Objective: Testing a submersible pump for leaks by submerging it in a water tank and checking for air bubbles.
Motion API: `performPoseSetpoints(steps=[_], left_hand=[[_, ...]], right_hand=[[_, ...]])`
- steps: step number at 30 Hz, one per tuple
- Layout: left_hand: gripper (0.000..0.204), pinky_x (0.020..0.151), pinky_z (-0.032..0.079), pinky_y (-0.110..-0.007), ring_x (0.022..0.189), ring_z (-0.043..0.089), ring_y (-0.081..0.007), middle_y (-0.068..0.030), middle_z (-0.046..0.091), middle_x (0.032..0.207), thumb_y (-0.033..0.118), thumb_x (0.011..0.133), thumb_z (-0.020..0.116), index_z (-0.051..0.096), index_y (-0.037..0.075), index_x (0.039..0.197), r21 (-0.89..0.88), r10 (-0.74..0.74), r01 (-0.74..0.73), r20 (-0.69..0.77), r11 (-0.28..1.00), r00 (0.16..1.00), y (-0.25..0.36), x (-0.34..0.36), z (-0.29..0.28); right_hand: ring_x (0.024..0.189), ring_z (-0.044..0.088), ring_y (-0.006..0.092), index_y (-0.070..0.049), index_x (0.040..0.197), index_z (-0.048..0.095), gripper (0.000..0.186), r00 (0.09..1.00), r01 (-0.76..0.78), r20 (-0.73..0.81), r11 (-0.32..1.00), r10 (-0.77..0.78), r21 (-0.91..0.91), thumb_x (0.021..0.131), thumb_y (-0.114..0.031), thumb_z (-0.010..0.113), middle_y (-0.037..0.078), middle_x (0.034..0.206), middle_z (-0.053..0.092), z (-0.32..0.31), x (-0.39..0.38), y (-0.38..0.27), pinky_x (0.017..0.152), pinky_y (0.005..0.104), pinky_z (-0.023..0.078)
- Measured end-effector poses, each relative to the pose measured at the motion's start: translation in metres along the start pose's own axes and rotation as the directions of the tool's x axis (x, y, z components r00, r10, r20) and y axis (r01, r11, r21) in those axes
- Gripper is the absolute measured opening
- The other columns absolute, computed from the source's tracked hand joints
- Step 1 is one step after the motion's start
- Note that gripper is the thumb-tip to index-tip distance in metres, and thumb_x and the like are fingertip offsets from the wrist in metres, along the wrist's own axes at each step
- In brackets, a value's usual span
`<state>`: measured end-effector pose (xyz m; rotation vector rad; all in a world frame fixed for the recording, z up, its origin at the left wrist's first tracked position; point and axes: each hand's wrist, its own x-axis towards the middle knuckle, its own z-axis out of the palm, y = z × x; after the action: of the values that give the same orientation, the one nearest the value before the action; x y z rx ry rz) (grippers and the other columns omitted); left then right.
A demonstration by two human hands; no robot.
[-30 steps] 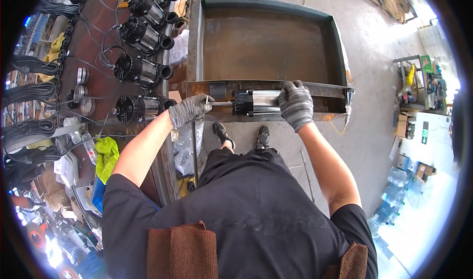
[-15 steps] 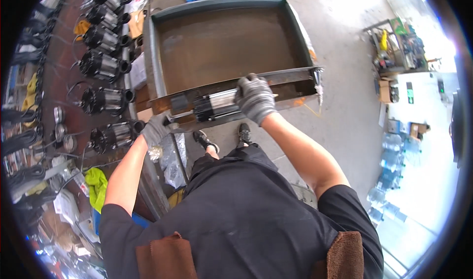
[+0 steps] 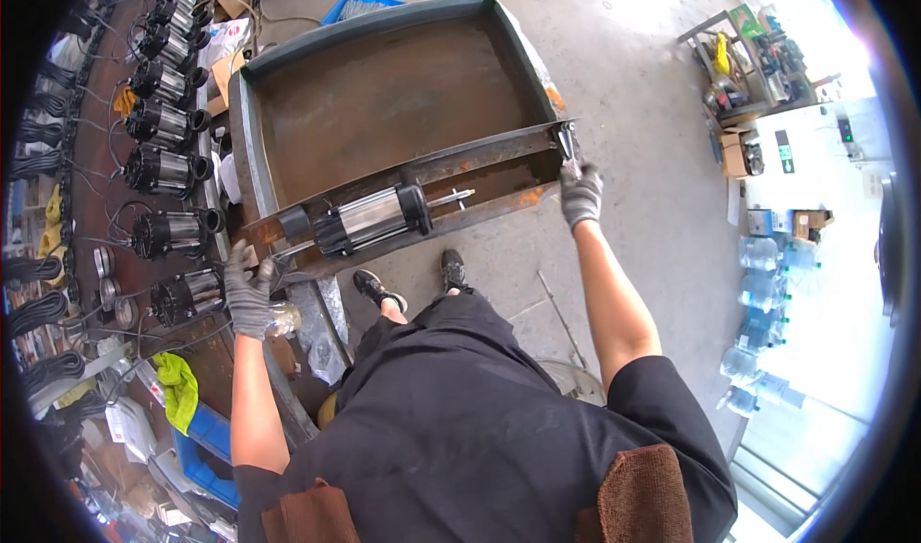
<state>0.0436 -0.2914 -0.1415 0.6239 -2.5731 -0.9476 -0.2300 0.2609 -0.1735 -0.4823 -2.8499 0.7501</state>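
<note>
A black and silver cylindrical motor-pump unit (image 3: pixel 372 221) lies tilted along the front ledge of a large metal tank (image 3: pixel 259 174). From its right end sticks out a thin metal shaft (image 3: pixel 451 198), and a rod reaches from its left end. My left hand (image 3: pixel 248 292), in a grey striped glove, is raised beside the rod's left tip with fingers apart, holding nothing. At the tank's front right corner my gloved right hand (image 3: pixel 582 198) has its fingers curled at the lower end of a slim metal piece (image 3: pixel 567 142). What lies inside that grip is hidden.
Similar motor-pump units (image 3: pixel 158 121) stand in a long row on the bench at left. A green cloth (image 3: pixel 177 389) and blue bin (image 3: pixel 206 447) are near my left forearm. At right are a cluttered shelf (image 3: pixel 753 68) and water bottles (image 3: pixel 758 289). My feet stand below the tank.
My right hand has left the pump unit and moved right to the tank's corner. My left hand has let go of the rod and opened. The view has shifted.
</note>
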Motion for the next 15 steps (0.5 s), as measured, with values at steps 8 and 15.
performPoseSetpoints(steps=[8, 15], left_hand=[[0.031, 0.083, 0.052, -0.03, 0.091, 0.064, -0.0172, -0.0058, 0.067, 0.104, 0.035, 0.101, 0.059, 0.064, 0.011, 0.119, -0.095, 0.055, -0.05, 0.053, 0.994, 0.997, 0.15, -0.008, 0.007], [0.047, 0.1, 0.046, -0.03, 0.114, 0.06, -0.0164, -0.0072, 0.063, 0.128, 0.031, 0.101, 0.059, 0.051, 0.007, 0.141, -0.878, 0.319, 0.231, 0.38, 0.419, 0.868, 0.275, -0.015, 0.113]], right_hand=[[0.058, 0.057, 0.0169, -0.015, 0.122, 0.053, 0.044, 0.722, -0.537, 0.665, 0.76, 0.19, 0.366, 0.091, -0.04, 0.071, 0.004, 0.075, 0.059, 0.011, 0.013, 0.052, 0.053, 0.035, 0.048], [0.081, 0.058, 0.013, -0.015, 0.133, 0.052, 0.038, 0.713, -0.575, 0.637, 0.276, -0.294, 0.77, 0.099, -0.027, 0.064, 0.002, 0.095, 0.059, -0.046, -0.126, -0.104, 0.071, 0.0276, 0.052]])
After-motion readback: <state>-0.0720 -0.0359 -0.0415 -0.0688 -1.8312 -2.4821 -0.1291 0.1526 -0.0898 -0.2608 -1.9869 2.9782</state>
